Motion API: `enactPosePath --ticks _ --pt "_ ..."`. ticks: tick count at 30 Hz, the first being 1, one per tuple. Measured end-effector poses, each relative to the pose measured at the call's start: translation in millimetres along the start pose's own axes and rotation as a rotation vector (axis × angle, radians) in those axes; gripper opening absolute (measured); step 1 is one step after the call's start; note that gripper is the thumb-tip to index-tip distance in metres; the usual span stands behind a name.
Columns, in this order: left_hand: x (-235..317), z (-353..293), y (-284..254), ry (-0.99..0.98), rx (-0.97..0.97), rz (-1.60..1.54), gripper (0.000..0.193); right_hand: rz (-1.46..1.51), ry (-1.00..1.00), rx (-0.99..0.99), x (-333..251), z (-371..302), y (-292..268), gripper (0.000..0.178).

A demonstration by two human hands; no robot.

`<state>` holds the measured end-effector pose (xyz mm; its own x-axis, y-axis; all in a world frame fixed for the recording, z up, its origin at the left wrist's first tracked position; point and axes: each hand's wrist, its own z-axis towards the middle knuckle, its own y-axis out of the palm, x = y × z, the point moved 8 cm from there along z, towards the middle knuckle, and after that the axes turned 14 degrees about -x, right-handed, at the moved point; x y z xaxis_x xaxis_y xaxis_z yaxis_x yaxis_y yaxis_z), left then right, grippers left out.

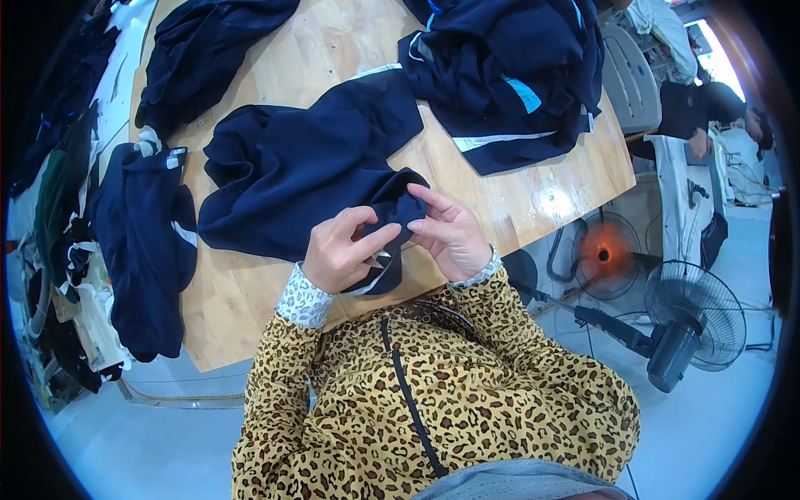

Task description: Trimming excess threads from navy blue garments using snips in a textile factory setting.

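Observation:
A dark navy garment is spread on the wooden table in front of me, its near edge bunched up between my hands. My right hand pinches a fold of this cloth between thumb and fingers. Close beside it, my left hand is closed, its thumb and forefinger at the same fold. Pointed metal blades, like those of small thread snips, stick out under the left fingers; their handle is hidden in the palm. A pale edge of cloth shows below the left hand.
More navy garments lie around: a large pile at the far right, one at the far left, another hanging over the left edge. On the right stand a grey chair, two fans and a person farther off.

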<state>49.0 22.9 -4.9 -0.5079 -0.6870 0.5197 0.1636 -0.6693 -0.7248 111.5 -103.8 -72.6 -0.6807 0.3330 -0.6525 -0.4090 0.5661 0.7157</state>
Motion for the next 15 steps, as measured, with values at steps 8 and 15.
enactPosePath --ticks 8,15 --pt "-1 -1 0 -0.007 0.025 -0.031 0.045 0.028 -0.021 0.035 -3 0 4 0.055" --pt "-10 -4 -10 -0.439 0.267 -0.320 0.017 -0.088 -0.206 0.143 -13 -6 0 0.060"
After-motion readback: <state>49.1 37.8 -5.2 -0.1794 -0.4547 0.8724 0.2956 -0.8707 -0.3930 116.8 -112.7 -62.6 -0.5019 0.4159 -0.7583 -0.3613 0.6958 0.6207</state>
